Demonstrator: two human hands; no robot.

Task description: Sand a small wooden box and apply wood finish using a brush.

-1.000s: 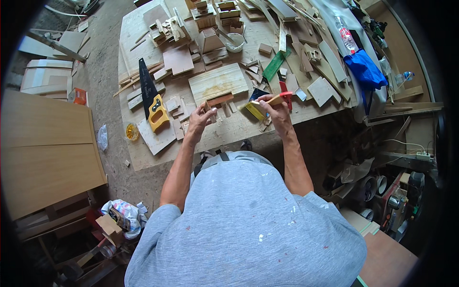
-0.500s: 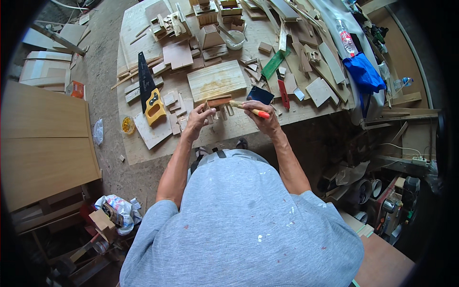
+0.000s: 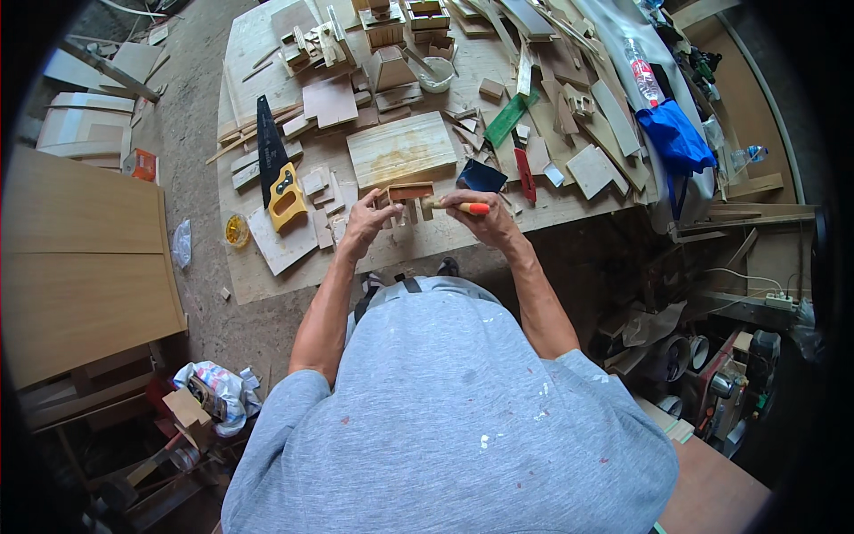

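Note:
My left hand grips the left end of a small wooden piece with a brown-stained face and pale leg-like parts hanging below it. My right hand is closed around a paintbrush with a pale handle and red end. Its bristles point left and meet the right side of the wooden piece, by one of the legs. Both hands are over the front edge of the worktable. Just beyond them lie a pale wooden board and a dark flat item.
On the worktable, a yellow-handled saw lies left, with a small tub of yellow stuff nearby. A red-handled tool, wood offcuts and a blue bag are to the right. A white bucket stands farther back.
The wooden piece has turned, so its stained face looks more level. The brush has moved slightly left and down, from the top's right end to beside a leg.

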